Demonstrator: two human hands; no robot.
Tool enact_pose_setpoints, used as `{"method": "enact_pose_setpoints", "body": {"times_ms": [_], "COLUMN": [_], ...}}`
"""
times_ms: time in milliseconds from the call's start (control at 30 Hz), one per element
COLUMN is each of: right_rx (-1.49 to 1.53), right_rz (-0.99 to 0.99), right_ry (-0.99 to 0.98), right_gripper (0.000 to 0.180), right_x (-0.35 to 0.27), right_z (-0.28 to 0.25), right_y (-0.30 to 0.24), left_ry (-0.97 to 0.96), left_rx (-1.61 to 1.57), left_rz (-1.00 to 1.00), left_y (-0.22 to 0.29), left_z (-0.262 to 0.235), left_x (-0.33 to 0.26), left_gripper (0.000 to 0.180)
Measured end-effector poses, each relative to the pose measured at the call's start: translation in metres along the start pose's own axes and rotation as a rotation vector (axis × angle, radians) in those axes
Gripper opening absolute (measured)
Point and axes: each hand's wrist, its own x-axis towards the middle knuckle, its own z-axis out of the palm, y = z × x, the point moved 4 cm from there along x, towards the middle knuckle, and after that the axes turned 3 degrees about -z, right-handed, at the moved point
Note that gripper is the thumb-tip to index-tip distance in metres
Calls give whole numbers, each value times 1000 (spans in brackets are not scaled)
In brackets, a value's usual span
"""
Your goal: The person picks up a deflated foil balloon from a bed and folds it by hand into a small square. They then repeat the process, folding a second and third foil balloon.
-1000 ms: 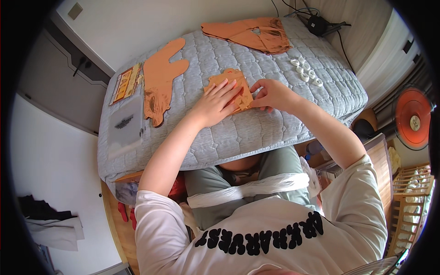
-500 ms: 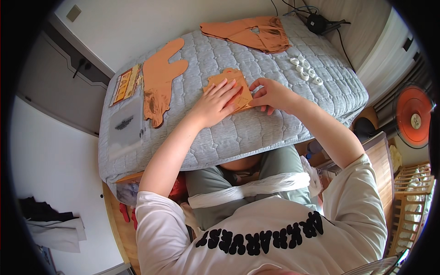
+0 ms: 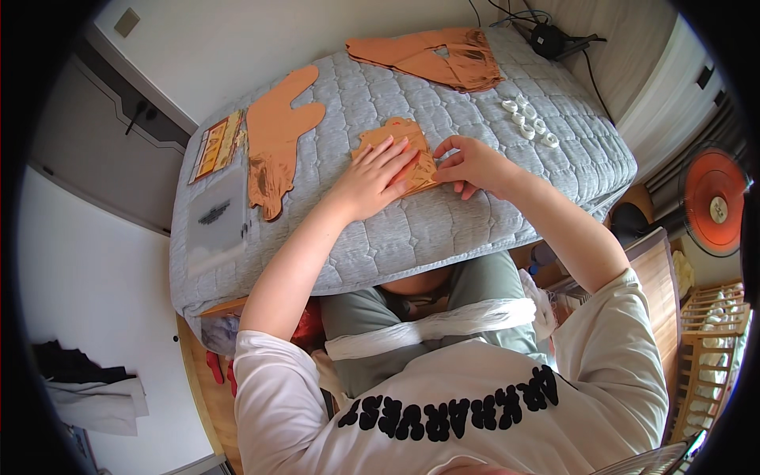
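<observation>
In front of me on the mattress lies a folded, copper-coloured foil balloon [image 3: 405, 132], flat and without air. My left hand [image 3: 372, 176] rests flat over its middle, with the fingers stretched out and pressing it down. At the balloon's right corner, my right hand [image 3: 476, 168] pinches the edge between thumb and fingertips. Creased, shiny foil shows between the two hands. What lies under the left palm is hidden.
A flat foil balloon [image 3: 277, 127] lies to the left, another [image 3: 431, 59] at the far edge. Several white ribbon rolls [image 3: 528, 123] sit to the right. A printed card [image 3: 216, 148] and a clear plastic bag [image 3: 214, 222] are far left. White strands [image 3: 431, 326] cross my lap.
The foil near my right fingertips has shifted and now looks more creased and shiny. My right hand has moved very slightly; the left stays where it was.
</observation>
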Motion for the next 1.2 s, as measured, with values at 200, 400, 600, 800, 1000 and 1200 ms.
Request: {"method": "enact_pose_setpoints", "body": {"times_ms": [200,400,600,800,1000,1200], "right_rx": [57,64,-41,-100,-214,-483], "right_rz": [24,19,-3,-10,-94,-240], "right_ry": [19,70,42,49,73,93], "right_gripper": [43,44,44,45,43,42], "right_x": [-1,-3,-3,-2,-3,-4], "right_z": [-4,-10,2,2,4,-4], "right_y": [0,-1,-4,0,-4,-6], "left_ry": [-3,-15,-21,-17,-35,-34], "left_rx": [-1,-8,-5,1,22,75], "left_rz": [-1,-12,-19,-6,-16,-18], "left_y": [0,2,2,3,5,5], "left_z": [0,-1,-1,-1,-3,-1], "left_x": [0,0,-1,0,2,0], "left_gripper": [62,61,62,65,68,69]}}
